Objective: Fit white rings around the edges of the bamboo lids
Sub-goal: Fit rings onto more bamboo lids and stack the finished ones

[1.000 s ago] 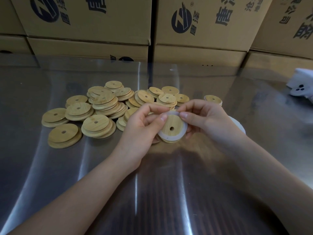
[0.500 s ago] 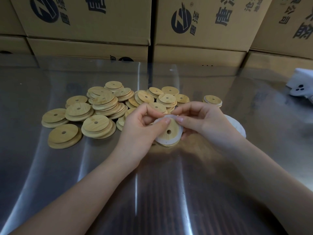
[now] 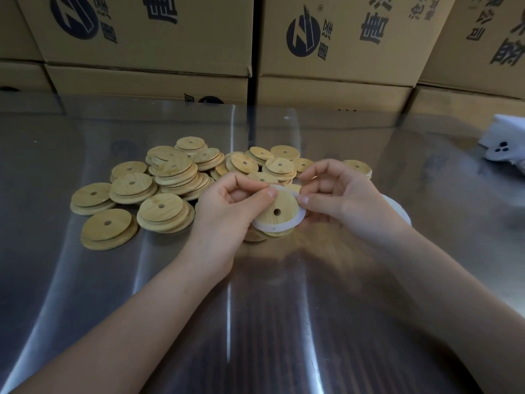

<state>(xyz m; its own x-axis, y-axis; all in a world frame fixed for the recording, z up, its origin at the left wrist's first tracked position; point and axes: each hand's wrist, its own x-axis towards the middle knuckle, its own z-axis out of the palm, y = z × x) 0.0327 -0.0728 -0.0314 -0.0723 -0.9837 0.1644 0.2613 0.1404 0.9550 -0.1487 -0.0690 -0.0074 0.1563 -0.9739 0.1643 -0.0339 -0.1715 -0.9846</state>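
Note:
A round bamboo lid (image 3: 277, 210) with a centre hole is held tilted just above the table, a white ring (image 3: 298, 220) stretched around its lower and right edge. My left hand (image 3: 230, 207) pinches the lid and ring at the top left with thumb and fingers. My right hand (image 3: 341, 194) pinches the ring's upper right edge. A pile of bare bamboo lids (image 3: 176, 177) lies behind and to the left of my hands. More white rings (image 3: 400, 211) peek out behind my right wrist.
The shiny metal table (image 3: 255, 322) reflects light. Stacked cardboard boxes (image 3: 341, 52) form a wall along its far edge. A white object (image 3: 502, 146) with dark dots lies at the far right. One lid (image 3: 358, 167) sits apart behind my right hand.
Both hands have shifted slightly away and to the left with the lid, tilting it. My fingers have worked along the ring's top edge.

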